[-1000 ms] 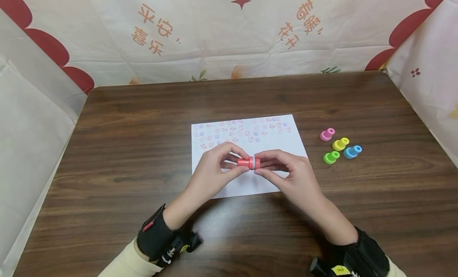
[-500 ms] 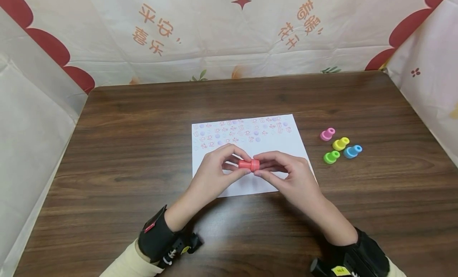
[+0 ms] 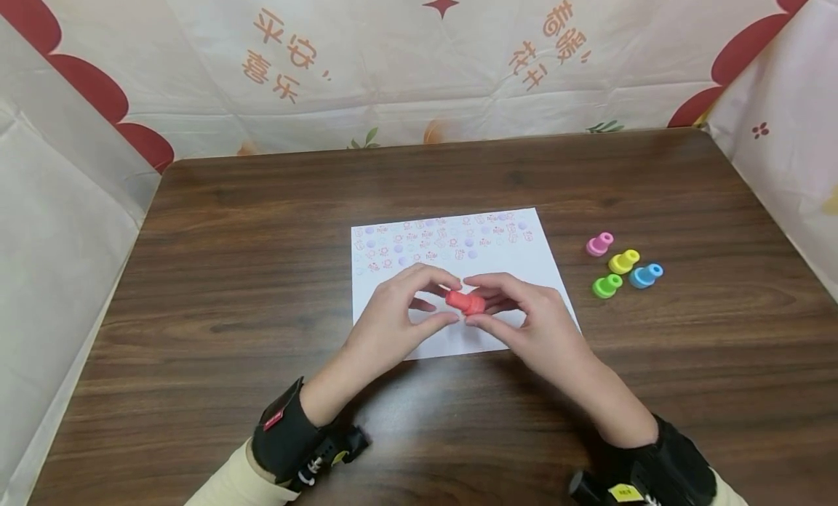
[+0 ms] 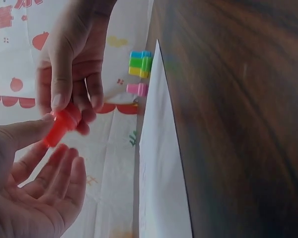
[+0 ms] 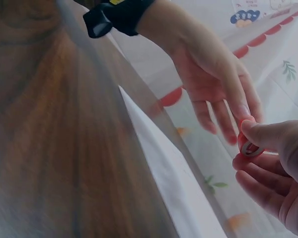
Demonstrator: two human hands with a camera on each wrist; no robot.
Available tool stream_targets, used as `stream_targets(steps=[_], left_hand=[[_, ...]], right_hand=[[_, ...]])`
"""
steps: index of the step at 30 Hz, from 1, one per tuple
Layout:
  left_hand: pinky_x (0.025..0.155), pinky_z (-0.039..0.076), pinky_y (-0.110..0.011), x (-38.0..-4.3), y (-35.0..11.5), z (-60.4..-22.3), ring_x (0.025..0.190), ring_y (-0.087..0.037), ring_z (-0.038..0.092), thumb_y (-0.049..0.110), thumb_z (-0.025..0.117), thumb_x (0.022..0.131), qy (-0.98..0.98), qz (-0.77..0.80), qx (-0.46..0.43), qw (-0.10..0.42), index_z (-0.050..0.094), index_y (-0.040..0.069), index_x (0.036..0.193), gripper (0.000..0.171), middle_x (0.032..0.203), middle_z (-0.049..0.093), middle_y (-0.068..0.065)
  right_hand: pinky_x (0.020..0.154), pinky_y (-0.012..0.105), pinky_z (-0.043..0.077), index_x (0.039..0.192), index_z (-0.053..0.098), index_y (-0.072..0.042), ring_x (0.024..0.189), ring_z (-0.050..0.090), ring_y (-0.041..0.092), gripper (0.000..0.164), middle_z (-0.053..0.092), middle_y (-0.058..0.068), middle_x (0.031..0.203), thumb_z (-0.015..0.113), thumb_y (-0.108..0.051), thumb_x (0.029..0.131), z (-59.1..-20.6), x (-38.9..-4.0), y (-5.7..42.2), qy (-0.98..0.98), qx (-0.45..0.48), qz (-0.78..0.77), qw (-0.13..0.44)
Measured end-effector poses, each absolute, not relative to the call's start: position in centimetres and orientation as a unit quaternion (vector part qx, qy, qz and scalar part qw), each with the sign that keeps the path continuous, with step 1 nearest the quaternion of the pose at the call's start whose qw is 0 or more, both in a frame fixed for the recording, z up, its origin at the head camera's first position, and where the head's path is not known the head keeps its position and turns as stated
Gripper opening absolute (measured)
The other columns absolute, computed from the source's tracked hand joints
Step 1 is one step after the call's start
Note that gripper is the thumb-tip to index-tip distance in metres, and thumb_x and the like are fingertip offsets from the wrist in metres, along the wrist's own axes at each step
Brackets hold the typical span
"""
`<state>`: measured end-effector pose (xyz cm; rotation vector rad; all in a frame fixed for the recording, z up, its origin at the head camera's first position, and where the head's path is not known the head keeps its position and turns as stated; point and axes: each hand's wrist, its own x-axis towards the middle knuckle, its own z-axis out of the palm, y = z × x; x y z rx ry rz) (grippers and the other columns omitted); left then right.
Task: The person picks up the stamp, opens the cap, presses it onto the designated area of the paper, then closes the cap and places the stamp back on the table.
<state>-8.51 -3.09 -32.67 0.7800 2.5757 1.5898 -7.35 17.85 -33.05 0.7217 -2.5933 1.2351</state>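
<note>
A small red stamp [image 3: 463, 302], with a narrow handle and a wider end, is held above a printed sheet of white paper [image 3: 504, 266]. My right hand [image 3: 540, 313] pinches its wider end between thumb and fingers; in the right wrist view, a round end face with a pale ring shows below the thumb. Around the narrow handle, my left hand [image 3: 399, 310] has its thumb and forefinger spread, with gaps beside the stamp in the head view. The left thumb tip lies right at the stamp in the left wrist view. The handle points left and slightly away from me.
Right of the paper stand pink [image 3: 599, 244], yellow [image 3: 624, 262], green [image 3: 607, 286] and blue [image 3: 646, 276] stamps on the brown wooden table [image 3: 229, 273]. Small red and purple prints cover the paper's far part. A patterned white cloth [image 3: 393, 55] hangs behind the table.
A pale band on the stamp's wider end has gone from sight as its parts came together. The left fingers have loosened from the handle, and the stamp has tilted towards the right hand.
</note>
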Motion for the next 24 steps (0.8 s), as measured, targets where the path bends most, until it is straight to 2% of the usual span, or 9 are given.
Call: stream_targets(steps=[3,9,13,15,17,21,24], left_hand=[[0.076,0.06,-0.031,-8.7,-3.6,-32.6,0.097,-0.012,0.062,0.011,0.077,0.08,0.829,0.504,0.24,-0.013,0.066,0.011,0.109,0.031,0.107,0.068,-0.003],[0.077,0.06,-0.036,-9.0,-5.2,-32.5,0.099,-0.013,0.061,0.008,0.076,0.08,0.836,0.504,0.212,-0.039,0.066,0.009,0.107,0.029,0.106,0.069,-0.005],[0.08,0.06,-0.038,-9.1,-6.3,-32.4,0.1,-0.014,0.061,0.008,0.076,0.081,0.842,0.501,0.198,-0.04,0.065,0.01,0.107,0.028,0.105,0.069,-0.004],[0.08,0.06,-0.04,-9.1,-6.8,-32.4,0.1,-0.017,0.062,0.008,0.075,0.081,0.844,0.499,0.192,-0.043,0.065,0.009,0.107,0.028,0.105,0.069,-0.005],[0.08,0.06,-0.041,-9.1,-7.3,-32.4,0.099,-0.019,0.062,0.008,0.075,0.081,0.846,0.497,0.184,-0.048,0.065,0.009,0.106,0.027,0.105,0.069,-0.005],[0.079,0.06,-0.043,-9.1,-8.2,-32.4,0.099,-0.021,0.063,0.007,0.075,0.081,0.849,0.495,0.172,-0.059,0.065,0.008,0.106,0.026,0.105,0.069,-0.006],[0.08,0.06,-0.044,-9.1,-8.8,-32.5,0.099,-0.022,0.063,0.007,0.074,0.082,0.853,0.492,0.163,-0.059,0.065,0.008,0.106,0.026,0.106,0.069,-0.007]], right_hand=[[0.072,0.034,0.061,0.111,0.071,-0.01,0.082,0.068,0.009,0.039,0.075,0.005,0.096,0.082,-0.011,0.073,-32.4,-7.8,19.0,-0.885,0.224,0.39,0.12],[0.073,0.004,0.049,0.108,0.07,-0.008,0.08,0.063,0.005,0.036,0.074,0.004,0.093,0.081,-0.008,0.074,-30.7,-9.0,21.8,-0.892,0.145,0.388,0.181],[0.071,0.003,0.048,0.11,0.063,-0.003,0.082,0.062,0.004,0.033,0.071,-0.012,0.096,0.076,-0.005,0.079,-29.5,-9.9,24.0,-0.879,0.079,0.426,0.197],[0.072,0.003,0.048,0.115,0.061,-0.005,0.085,0.063,0.002,0.035,0.068,-0.02,0.098,0.073,-0.007,0.082,-29.1,-10.3,25.3,-0.879,0.053,0.431,0.198],[0.074,0.003,0.046,0.119,0.06,-0.007,0.088,0.062,0.0,0.036,0.067,-0.022,0.101,0.071,-0.01,0.085,-29.0,-10.7,26.7,-0.883,0.033,0.422,0.2],[0.077,0.001,0.043,0.123,0.058,-0.014,0.095,0.058,-0.005,0.035,0.068,-0.014,0.111,0.066,-0.019,0.089,-29.3,-11.4,29.4,-0.898,-0.021,0.399,0.186],[0.08,0.003,0.044,0.122,0.054,-0.012,0.096,0.055,-0.002,0.035,0.066,-0.003,0.118,0.064,-0.026,0.091,-29.9,-11.9,31.2,-0.912,-0.064,0.374,0.156]])
